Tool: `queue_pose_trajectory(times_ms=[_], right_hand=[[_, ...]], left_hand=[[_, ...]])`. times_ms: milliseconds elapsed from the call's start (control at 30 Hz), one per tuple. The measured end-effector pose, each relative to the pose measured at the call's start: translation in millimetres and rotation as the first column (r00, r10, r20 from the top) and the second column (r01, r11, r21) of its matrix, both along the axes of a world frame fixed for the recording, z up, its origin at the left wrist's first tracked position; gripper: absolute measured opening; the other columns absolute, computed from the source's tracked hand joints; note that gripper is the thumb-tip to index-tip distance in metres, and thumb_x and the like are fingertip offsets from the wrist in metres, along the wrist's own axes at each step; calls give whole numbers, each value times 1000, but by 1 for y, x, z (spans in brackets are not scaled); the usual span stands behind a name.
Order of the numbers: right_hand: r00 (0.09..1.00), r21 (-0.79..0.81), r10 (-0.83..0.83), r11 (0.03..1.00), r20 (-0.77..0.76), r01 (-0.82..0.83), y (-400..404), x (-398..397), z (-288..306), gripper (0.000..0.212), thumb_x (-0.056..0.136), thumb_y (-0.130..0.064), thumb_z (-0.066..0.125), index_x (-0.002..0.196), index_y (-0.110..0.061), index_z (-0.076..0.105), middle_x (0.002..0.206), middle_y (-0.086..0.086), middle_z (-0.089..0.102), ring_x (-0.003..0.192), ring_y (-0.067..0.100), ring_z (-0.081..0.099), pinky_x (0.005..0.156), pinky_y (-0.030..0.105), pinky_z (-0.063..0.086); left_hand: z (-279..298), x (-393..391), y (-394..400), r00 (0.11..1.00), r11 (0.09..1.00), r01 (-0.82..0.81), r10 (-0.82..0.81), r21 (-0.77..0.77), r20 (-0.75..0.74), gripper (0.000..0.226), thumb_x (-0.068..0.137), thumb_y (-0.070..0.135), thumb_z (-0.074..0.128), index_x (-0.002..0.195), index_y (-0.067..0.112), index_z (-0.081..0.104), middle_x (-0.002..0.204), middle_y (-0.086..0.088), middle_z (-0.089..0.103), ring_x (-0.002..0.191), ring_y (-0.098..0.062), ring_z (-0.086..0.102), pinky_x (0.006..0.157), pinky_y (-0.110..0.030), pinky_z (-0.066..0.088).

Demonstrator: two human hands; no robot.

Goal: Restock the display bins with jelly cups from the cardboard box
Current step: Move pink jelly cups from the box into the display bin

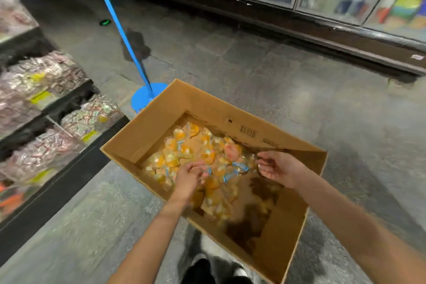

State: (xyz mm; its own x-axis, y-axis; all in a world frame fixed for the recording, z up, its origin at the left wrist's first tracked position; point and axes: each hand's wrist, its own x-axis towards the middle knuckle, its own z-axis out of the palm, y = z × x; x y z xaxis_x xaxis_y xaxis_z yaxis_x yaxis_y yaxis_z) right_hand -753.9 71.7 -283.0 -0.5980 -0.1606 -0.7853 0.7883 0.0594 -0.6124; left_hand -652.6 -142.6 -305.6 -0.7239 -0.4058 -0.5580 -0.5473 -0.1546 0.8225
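While both hands reach into the box:
Left hand (189,177): fingers curled down among the jelly cups (184,152); blur hides whether they pinch one.
Right hand (280,167): palm up, fingers loosely spread, over the cups.
Cups: loose heap in the box's far half.
Cardboard box (159,120): open on the floor, long axis running from near right to far left.
Display bins (69,122): left of it.
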Motion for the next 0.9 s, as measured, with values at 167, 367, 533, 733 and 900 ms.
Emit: queue_pose_trajectory(times_ms=[167,367,533,733,900], right_hand=[[989,59,150,987,-2,-150,-37,-40,-86,14,94,-5,51,82,-12,55,66,3,45,55,12,41,58,22,44],[921,420,349,872,-173,-251,-74,-88,-184,60,86,-22,68,139,-16,40,121,10,60,106,27,61,96,42,50],[792,672,579,667,-194,-323,-97,-105,-232,55,93,-37,57,142,-17,41,135,8,54,121,28,53,101,33,43],[722,780,587,617,-366,-106,-93,-96,-250,32,93,-25,59,123,-13,56,109,7,64,88,19,58,73,24,43],[828,415,289,906,-480,-75,-89,-64,-221,23,98,-15,51,112,4,56,67,12,64,48,13,61,49,21,54]], left_hand=[[-72,-49,-38,992,991,119,-117,-68,39,22,95,-6,42,105,2,60,82,-6,60,68,-12,57,49,-16,48],[-132,-68,-63,986,978,162,-157,-129,51,13,89,9,57,92,22,58,85,12,56,86,-9,55,71,-13,43],[-144,-76,-68,989,991,126,-121,-52,89,19,87,13,57,89,31,60,110,1,62,103,-17,60,89,-42,53],[-154,-80,-67,995,997,73,-75,34,62,13,90,11,58,97,21,62,112,-7,62,99,-21,64,71,-28,54],[-144,-86,-60,987,988,92,-107,123,122,23,84,20,70,103,21,58,121,-10,59,109,-24,59,86,-37,55]])
